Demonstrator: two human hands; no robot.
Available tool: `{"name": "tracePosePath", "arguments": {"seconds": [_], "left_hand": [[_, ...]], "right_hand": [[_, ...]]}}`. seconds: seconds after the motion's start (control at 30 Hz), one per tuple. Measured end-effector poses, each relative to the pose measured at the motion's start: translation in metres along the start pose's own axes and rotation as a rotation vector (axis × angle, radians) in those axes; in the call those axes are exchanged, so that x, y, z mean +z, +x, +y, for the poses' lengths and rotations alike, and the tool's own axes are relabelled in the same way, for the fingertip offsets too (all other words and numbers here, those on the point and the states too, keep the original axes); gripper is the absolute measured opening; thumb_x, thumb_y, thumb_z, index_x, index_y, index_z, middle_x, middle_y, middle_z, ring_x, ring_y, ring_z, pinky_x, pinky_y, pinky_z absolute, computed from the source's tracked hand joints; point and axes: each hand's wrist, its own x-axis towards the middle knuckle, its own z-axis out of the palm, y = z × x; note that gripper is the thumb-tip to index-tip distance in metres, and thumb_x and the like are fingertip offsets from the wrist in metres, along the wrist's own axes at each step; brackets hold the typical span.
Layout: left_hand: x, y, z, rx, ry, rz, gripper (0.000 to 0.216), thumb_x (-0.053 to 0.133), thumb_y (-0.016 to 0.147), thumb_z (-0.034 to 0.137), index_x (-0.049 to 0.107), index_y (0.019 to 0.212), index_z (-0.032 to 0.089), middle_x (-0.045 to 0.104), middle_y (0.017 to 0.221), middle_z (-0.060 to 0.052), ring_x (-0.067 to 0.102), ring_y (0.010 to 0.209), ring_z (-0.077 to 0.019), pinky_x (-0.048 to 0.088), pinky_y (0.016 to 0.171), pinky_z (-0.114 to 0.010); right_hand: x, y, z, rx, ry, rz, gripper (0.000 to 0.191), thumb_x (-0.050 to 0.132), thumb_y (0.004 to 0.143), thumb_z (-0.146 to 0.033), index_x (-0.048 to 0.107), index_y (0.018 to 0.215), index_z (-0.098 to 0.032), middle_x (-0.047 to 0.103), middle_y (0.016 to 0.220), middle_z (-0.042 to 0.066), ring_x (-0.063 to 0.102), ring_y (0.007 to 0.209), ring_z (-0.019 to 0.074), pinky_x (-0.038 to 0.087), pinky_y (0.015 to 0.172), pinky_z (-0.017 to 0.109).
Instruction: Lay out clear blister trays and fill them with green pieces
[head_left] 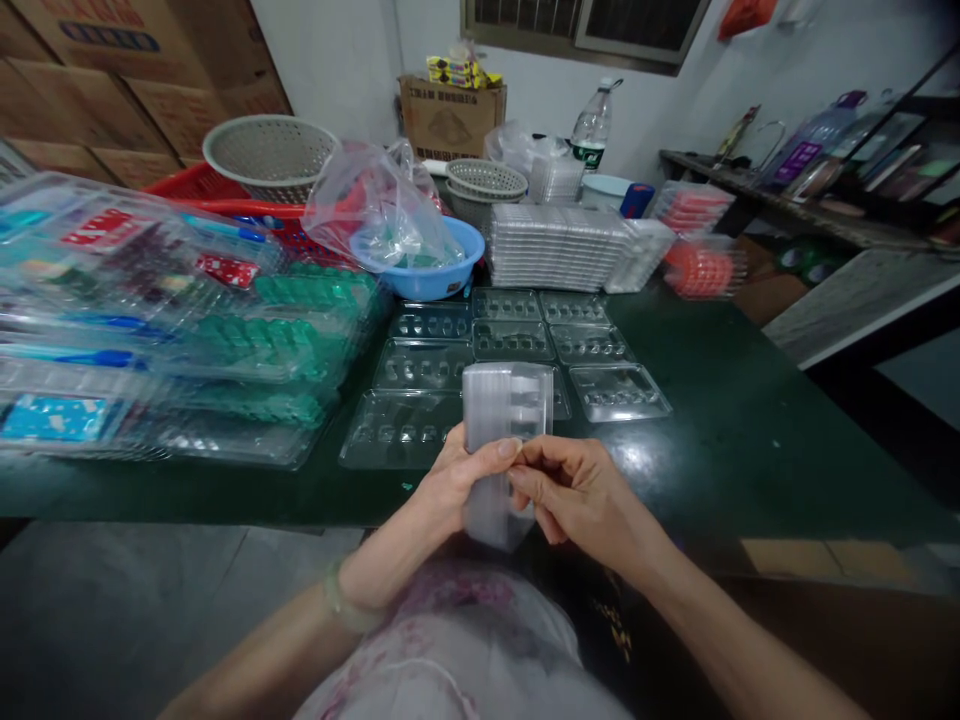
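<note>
A stack of clear plastic trays (487,405) stands on edge in front of me, over the table's near edge. My left hand (465,475) is wrapped round its left side, thumb across the front. The fingers of my right hand (570,485) pinch at the stack's right side, close to my left thumb; whether they have one tray by its edge I cannot make out. Just beyond, single clear trays with moulded pockets lie in rows, among them one at the right (619,390) and one at the near left (397,430).
Filled clear packs with green trays (277,345) are piled at the left. Behind stand a blue basin (442,280) holding a plastic bag, a tall stack of clear trays (559,245), a grey colander (270,150) in a red basket, and packs of orange-red pieces (701,268).
</note>
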Motion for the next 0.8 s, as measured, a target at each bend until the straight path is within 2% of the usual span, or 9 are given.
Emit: {"name": "tracePosePath", "arguments": {"seconds": [0.23, 0.5, 0.63, 0.8], "left_hand": [[-0.0024, 0.0025, -0.0016, 0.005, 0.024, -0.06, 0.016, 0.067, 0.069, 0.026, 0.058, 0.073, 0.013, 0.058, 0.048, 0.0, 0.055, 0.039, -0.0124, 0.045, 0.041, -0.022], [-0.0046, 0.0049, -0.0035, -0.001, -0.006, -0.103, 0.017, 0.068, 0.069, 0.026, 0.057, 0.076, 0.014, 0.058, 0.047, 0.001, 0.055, 0.038, -0.0124, 0.045, 0.039, -0.021], [-0.003, 0.0046, -0.0028, -0.001, -0.001, -0.05, 0.021, 0.071, 0.064, 0.025, 0.057, 0.076, 0.014, 0.058, 0.048, 0.002, 0.055, 0.037, -0.0125, 0.046, 0.037, -0.022], [0.0006, 0.0021, -0.0034, 0.012, 0.017, 0.084, 0.023, 0.075, 0.06, 0.024, 0.059, 0.072, 0.014, 0.059, 0.054, 0.002, 0.057, 0.044, -0.0105, 0.048, 0.043, -0.02]], "right_hand": [[-0.0016, 0.0027, 0.0, 0.014, -0.031, -0.031, 0.016, 0.045, 0.083, -0.022, 0.056, 0.074, -0.016, 0.055, 0.064, -0.003, 0.041, 0.037, 0.002, 0.03, 0.035, 0.015], [-0.0026, 0.0017, 0.0008, 0.011, -0.068, -0.018, 0.015, 0.043, 0.082, -0.019, 0.056, 0.075, -0.015, 0.057, 0.065, -0.002, 0.041, 0.038, 0.0021, 0.031, 0.036, 0.015], [-0.0008, 0.0024, 0.0014, -0.005, -0.104, 0.001, 0.015, 0.044, 0.08, -0.017, 0.055, 0.072, -0.016, 0.055, 0.062, -0.003, 0.041, 0.042, 0.0027, 0.031, 0.04, 0.016], [0.0034, 0.003, 0.0057, -0.063, -0.185, 0.106, 0.016, 0.045, 0.079, -0.017, 0.052, 0.065, -0.016, 0.048, 0.058, -0.004, 0.039, 0.05, 0.0051, 0.031, 0.045, 0.018]]}}
